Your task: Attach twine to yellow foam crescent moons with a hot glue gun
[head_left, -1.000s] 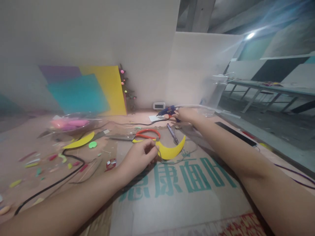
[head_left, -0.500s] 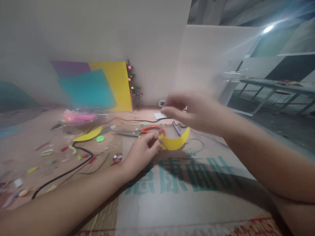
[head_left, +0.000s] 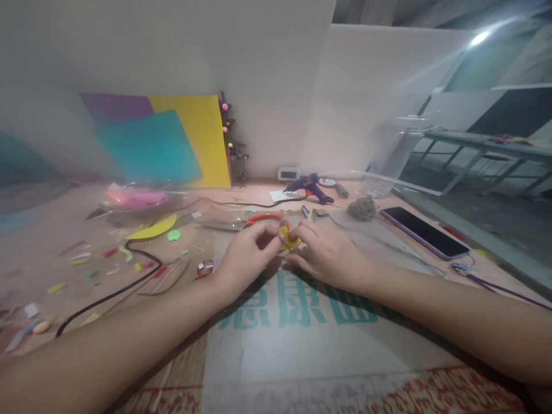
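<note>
My left hand pinches one end of a curved yellow paper strip over the middle of the work surface. Against the strip's other side are the bent fingers of my right hand, which cover most of it. A small grey piece shows at the strip's upper left edge, too small to name. Just behind my hands lie scissors with orange-red handles, blades pointing left. A second yellow paper crescent rests to the left, beside a green button-like piece.
A purple glue gun lies at the back, near a small white digital display. On the right are a grey yarn ball and a phone. Coloured sheets lean on the wall. A black cord crosses the scraps at left.
My right hand has come down from above and to the right onto the yellow strip. My left hand keeps its pinch in nearly the same place. The glue gun and phone are now uncovered.
</note>
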A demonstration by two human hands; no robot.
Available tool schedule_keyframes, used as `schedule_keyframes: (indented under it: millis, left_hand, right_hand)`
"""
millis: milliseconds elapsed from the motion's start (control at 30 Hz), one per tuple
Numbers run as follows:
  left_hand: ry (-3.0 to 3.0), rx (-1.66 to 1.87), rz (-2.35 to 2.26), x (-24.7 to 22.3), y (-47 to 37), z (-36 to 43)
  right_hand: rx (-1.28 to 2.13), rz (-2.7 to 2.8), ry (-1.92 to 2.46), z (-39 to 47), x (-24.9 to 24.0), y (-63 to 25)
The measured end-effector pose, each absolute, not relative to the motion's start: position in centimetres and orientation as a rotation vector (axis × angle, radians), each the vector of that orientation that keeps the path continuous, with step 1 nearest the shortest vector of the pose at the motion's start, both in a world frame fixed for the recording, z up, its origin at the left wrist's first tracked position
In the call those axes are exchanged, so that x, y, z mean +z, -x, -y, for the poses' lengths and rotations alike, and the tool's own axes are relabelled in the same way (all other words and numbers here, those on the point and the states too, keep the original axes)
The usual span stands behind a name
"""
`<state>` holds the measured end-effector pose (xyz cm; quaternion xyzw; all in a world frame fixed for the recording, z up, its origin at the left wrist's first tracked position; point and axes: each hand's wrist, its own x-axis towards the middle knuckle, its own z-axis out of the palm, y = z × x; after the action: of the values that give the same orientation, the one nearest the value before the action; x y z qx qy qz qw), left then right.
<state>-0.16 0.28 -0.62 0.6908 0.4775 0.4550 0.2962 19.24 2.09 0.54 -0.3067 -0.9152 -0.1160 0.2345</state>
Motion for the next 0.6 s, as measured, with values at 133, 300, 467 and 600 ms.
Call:
schedule_keyframes:
  millis: [133, 300, 467, 600]
  left_hand:
    - [-1.846, 1.213, -1.281, -0.8, 0.3, -0.3]
    - [-1.803, 1.293, -1.282, -0.7, 0.3, -0.5]
    - [-1.674, 1.346, -1.209, -0.7, 0.4, -0.8]
    - [-1.601, 1.351, -1.157, -1.1, 0.4, -1.1]
  right_hand:
    - [0.055, 2.440, 0.827, -2.2, 0.2, -19.2]
    - [0.865, 2.075, 1.033, -1.9, 0.1, -18.9]
    - [0.901, 2.045, 1.133, -2.9, 2.7, -19.7]
    - [0.541, 2.398, 1.197, -3.9, 5.9, -21.7]
